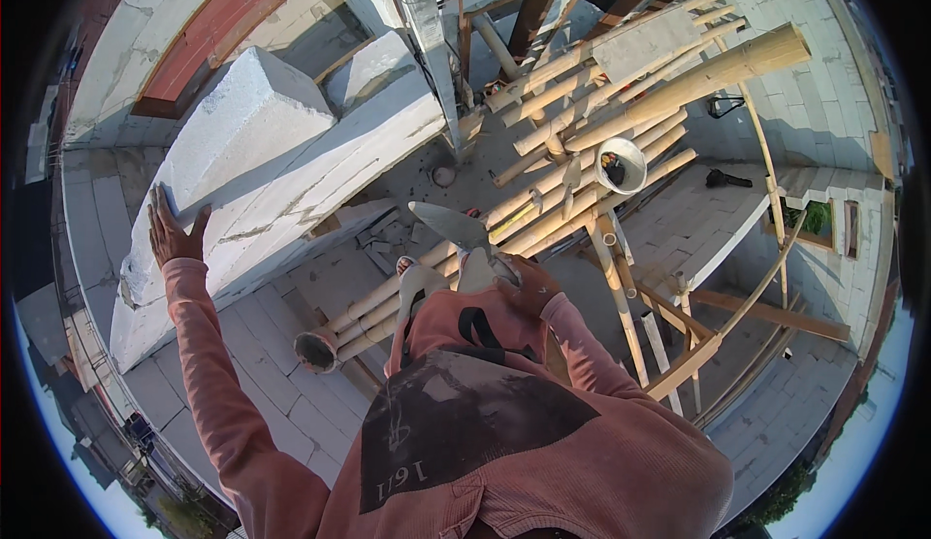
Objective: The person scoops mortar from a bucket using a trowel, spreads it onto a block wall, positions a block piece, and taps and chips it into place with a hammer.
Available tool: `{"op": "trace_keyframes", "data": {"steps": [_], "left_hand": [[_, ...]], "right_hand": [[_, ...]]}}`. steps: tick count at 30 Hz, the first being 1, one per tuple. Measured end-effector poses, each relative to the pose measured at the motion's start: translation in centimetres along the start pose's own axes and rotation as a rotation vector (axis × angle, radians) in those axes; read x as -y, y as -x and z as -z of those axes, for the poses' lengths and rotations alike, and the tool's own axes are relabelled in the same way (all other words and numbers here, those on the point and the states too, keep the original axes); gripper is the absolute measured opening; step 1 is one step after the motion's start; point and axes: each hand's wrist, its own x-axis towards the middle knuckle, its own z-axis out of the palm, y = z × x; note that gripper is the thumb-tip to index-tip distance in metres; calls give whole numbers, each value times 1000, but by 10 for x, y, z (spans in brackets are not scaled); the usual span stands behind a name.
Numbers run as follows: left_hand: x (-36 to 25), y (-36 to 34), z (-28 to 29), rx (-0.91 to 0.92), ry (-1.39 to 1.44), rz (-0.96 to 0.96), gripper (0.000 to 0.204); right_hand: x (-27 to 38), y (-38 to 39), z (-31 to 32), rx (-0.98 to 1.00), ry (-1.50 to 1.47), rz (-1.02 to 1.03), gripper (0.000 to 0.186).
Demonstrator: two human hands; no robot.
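My left hand lies flat with its fingers spread against the near end of a large white block, which sits on top of the pale block wall. My right hand is down by my waist, its fingers closed around a trowel. The handle is mostly hidden in that hand. The trowel's grey, pointed blade juts out to the far left of the hand, above the bamboo scaffold.
Bamboo poles form a platform ahead and to the right, bearing a white bucket with small items in it. A round, grey-crusted container stands by the near pole ends. A wooden plank slants at right. Rubble lies below.
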Motion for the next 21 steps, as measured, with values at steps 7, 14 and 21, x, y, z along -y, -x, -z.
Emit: {"op": "trace_keyframes", "data": {"steps": [7,14,21], "left_hand": [[4,-1,1,9,26,-1,102],[3,3,-1,0,28,-5,102],[-3,7,-1,26,-37,32,104]], "right_hand": [[-13,-5,1,31,45,-94,58],[-28,-5,4,13,129,-140,61],[-24,-4,13,10,154,-111,58]]}}
